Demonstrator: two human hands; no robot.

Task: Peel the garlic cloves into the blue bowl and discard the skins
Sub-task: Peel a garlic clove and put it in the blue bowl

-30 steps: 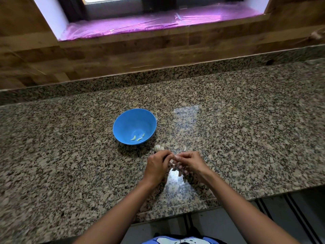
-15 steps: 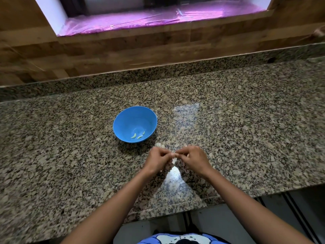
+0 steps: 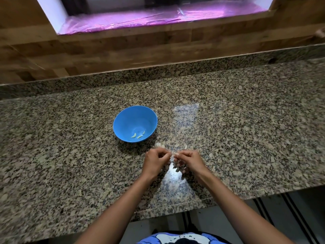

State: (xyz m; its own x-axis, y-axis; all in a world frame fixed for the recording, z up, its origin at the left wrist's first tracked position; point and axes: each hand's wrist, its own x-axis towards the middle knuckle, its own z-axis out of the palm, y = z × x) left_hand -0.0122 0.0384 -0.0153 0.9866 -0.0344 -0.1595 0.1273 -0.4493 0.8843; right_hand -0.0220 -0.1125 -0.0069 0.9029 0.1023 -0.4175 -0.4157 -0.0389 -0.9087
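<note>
Left hand (image 3: 154, 161) and right hand (image 3: 189, 160) fingertip to fingertip over the granite table (image 3: 246, 138), both pinching one garlic clove (image 3: 173, 154) between them, garlic bulb (image 3: 159, 145) just beyond the left hand, blue bowl (image 3: 126, 118) near, behind it, holding three peeled cloves (image 3: 138, 135)

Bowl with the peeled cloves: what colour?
Plain bright blue bowl, inside and rim, seen in the head view.

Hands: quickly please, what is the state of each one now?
Left hand: closed, pinching the garlic clove.
Right hand: closed, pinching the same garlic clove.
</note>
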